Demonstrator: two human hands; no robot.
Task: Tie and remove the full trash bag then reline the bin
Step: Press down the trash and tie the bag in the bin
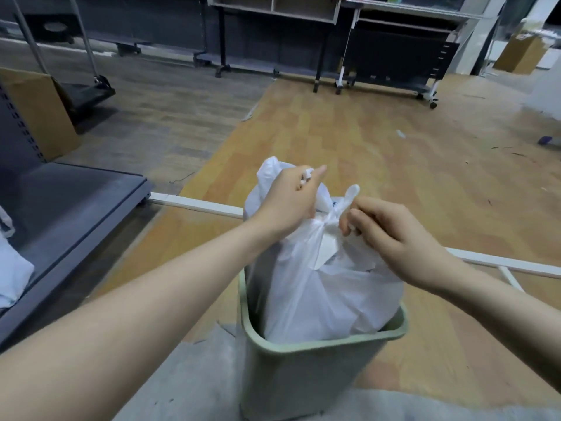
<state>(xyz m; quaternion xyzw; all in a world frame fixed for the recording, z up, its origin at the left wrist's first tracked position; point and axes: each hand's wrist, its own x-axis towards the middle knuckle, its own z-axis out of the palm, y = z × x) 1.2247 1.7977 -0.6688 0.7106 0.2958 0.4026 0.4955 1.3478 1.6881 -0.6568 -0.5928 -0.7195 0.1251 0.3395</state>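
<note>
A full white trash bag (315,296) bulges out of a pale green bin (306,378) standing on the floor in front of me. Its top is gathered into a knot (329,221) between my hands. My left hand (291,202) grips one white handle strip of the bag, which pokes out between its fingers at the upper left. On the right of the knot, my right hand (391,235) pinches the other strip, whose tip sticks up above the fingers. Both forearms reach in from the bottom corners.
A dark grey shelf base (69,202) lies at the left with a white bag (12,268) on it and a cardboard box (36,110) behind. White rails (194,203) cross the wooden floor behind the bin. Wheeled tables (379,41) stand far back.
</note>
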